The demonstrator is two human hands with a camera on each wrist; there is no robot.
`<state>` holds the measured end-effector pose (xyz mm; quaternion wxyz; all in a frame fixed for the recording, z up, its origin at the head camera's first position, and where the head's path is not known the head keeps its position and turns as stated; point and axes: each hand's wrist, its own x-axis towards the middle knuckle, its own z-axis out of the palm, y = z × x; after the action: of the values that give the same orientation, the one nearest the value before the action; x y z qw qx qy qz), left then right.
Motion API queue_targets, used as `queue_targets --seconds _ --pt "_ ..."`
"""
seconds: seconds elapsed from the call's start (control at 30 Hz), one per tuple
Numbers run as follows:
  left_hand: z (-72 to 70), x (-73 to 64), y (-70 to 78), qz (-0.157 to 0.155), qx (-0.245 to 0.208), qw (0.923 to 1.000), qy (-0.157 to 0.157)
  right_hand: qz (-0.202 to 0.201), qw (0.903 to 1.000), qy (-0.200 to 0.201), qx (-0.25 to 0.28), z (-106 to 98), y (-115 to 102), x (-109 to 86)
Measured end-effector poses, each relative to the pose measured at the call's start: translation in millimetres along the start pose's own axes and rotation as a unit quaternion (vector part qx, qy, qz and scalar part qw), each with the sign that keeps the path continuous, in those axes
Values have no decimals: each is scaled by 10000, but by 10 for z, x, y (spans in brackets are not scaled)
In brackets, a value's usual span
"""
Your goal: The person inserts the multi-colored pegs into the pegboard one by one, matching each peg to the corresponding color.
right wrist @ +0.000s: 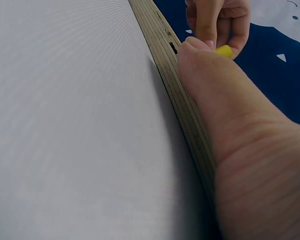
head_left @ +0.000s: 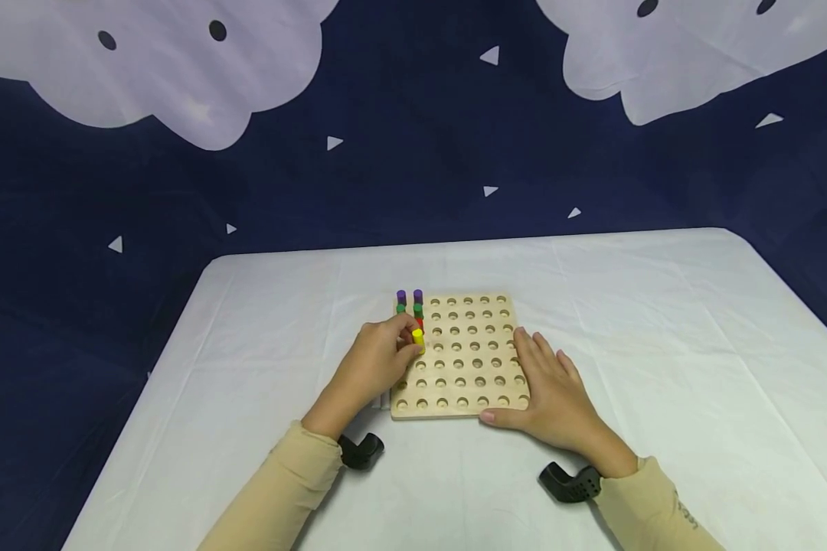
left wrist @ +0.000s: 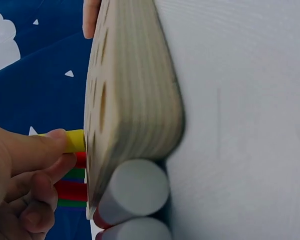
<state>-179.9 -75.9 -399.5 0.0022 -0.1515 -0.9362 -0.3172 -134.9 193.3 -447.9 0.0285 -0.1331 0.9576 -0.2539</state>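
A wooden peg board (head_left: 469, 389) with rows of round holes lies on the table. My left hand (head_left: 377, 358) pinches a yellow peg (head_left: 418, 337) between thumb and fingers, its lower end right at the board's surface in the left wrist view. Behind it, purple pegs (head_left: 417, 296), green pegs (head_left: 418, 310) and red pegs (left wrist: 72, 190) stand upright in the two leftmost columns, partly hidden by the fingers. My right hand (head_left: 558, 398) rests on the board's right edge, fingers straight along the side and thumb at the front edge.
Pale grey cylinders (left wrist: 139, 190) with red showing lie against the board's left side. A white cloth (head_left: 282, 329) covers the table. Behind it hangs a dark blue curtain (head_left: 413, 184) with cloud shapes. Black wrist devices (head_left: 569, 484) sit at both cuffs.
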Motion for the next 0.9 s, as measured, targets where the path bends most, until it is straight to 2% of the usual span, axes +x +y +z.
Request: queue_targets --seconds 0.23,0.4,0.6,0.8,0.9 --pt "46 0 2 157 376 9992 53 -15 10000 19 14 1 4 2" --pt "56 -18 -3 125 404 9991 19 -4 10000 18 34 8 8 5" --pt "-118 -145 -34 -220 147 9996 -51 8 10000 -32 35 10 -2 7" --pt "-362 -307 -225 -802 191 9966 9 2 10000 -41 -2 -26 -8 17" --pt "-418 -373 -340 -1039 267 9942 38 20 10000 -73 17 -22 -7 19"
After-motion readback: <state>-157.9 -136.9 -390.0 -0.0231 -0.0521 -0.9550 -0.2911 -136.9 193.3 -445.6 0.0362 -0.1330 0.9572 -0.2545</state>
